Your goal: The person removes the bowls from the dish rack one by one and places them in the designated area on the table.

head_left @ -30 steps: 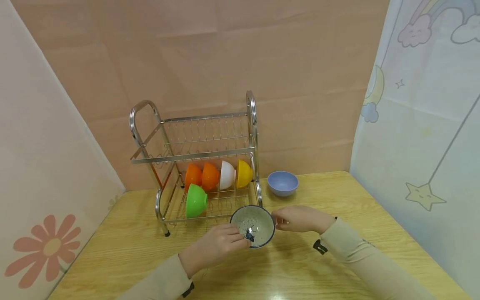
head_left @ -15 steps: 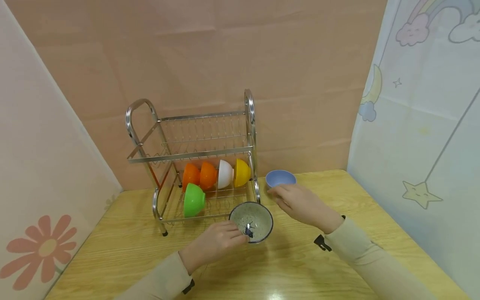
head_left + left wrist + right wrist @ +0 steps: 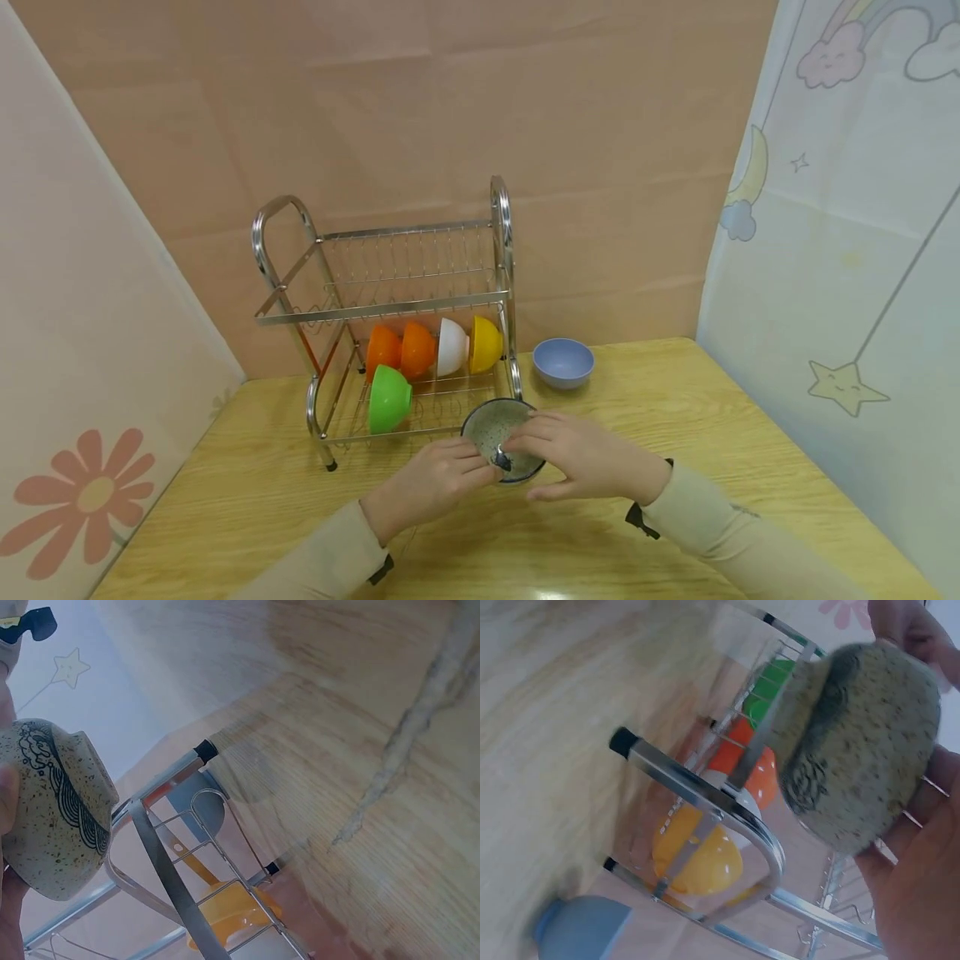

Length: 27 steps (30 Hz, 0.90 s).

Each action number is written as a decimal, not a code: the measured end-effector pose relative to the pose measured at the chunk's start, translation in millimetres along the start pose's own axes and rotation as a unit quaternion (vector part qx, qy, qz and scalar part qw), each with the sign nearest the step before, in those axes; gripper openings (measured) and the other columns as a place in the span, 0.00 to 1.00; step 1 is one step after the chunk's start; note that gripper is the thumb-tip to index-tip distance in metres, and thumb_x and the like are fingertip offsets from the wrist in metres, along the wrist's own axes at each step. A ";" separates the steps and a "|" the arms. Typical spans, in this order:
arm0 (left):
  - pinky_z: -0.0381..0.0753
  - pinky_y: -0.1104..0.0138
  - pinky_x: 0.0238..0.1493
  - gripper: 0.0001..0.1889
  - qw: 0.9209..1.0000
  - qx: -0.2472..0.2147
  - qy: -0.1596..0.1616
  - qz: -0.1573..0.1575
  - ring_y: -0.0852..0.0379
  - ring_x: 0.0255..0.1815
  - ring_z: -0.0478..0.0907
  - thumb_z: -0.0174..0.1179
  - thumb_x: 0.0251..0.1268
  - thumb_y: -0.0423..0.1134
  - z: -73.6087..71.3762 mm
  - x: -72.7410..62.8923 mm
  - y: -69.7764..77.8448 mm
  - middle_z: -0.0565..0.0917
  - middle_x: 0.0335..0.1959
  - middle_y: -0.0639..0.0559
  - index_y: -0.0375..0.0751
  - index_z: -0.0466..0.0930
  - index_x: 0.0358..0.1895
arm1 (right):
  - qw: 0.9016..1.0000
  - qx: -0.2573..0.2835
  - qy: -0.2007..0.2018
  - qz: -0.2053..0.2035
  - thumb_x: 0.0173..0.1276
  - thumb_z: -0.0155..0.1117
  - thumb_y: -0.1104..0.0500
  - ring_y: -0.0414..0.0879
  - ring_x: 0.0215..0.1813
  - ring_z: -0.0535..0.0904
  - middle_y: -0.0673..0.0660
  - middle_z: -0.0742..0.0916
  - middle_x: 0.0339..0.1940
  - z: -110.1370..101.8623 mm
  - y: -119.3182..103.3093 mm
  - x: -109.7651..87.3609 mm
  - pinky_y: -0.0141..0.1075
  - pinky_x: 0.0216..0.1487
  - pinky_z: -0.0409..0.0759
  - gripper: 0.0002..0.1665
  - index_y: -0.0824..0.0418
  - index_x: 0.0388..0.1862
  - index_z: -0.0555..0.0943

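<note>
A speckled grey-beige bowl (image 3: 486,423) with a dark blue rim is held up in front of the dish rack, its inside facing me. My left hand (image 3: 437,483) pinches its near-left rim. Over the right side of the opening reach the extended fingers of my right hand (image 3: 588,454), with the thumb apart below the rim. The left wrist view shows the blue wave pattern on the outside of the speckled bowl (image 3: 56,825). In the right wrist view, the right hand (image 3: 926,874) is close beside the bowl (image 3: 866,742), its fingers partly behind the rim.
The two-tier metal dish rack (image 3: 382,315) stands at the back. Its lower tier holds two orange bowls (image 3: 418,350), a white bowl (image 3: 452,347), a yellow bowl (image 3: 486,345) and a green bowl (image 3: 389,402). A blue bowl (image 3: 563,364) sits upright on the wooden table (image 3: 675,417).
My right hand moved from the bowl's right rim toward the blue bowl, then came back over the speckled bowl's right side. The left hand keeps its grip in about the same place.
</note>
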<state>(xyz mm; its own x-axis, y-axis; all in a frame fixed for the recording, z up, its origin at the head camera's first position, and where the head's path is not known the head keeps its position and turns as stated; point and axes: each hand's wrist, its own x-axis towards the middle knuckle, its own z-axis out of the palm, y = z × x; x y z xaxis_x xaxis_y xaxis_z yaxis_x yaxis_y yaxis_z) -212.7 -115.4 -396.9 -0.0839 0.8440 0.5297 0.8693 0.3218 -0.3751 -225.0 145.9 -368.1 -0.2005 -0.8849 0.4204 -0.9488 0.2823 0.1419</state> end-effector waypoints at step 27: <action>0.78 0.75 0.49 0.07 1.000 0.007 0.007 0.013 0.68 0.39 0.81 0.55 0.72 0.37 -2.2 5.1 -0.7 0.87 0.37 0.64 0.50 0.83 0.42 | 0.993 -0.101 0.029 -0.046 0.43 0.82 0.54 0.40 0.41 0.79 0.44 0.85 0.37 25.3 -1.0 3.4 0.35 0.49 0.76 0.22 0.50 0.36 0.79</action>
<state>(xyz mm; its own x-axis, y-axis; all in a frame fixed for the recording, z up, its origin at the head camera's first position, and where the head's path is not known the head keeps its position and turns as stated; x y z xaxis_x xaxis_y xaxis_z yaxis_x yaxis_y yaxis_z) -212.6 -112.2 -392.2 -0.0548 0.8455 0.5312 0.8643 0.3066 -0.3988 -231.0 133.2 -389.5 -0.0953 -0.8890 0.4479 -0.8931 0.2750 0.3559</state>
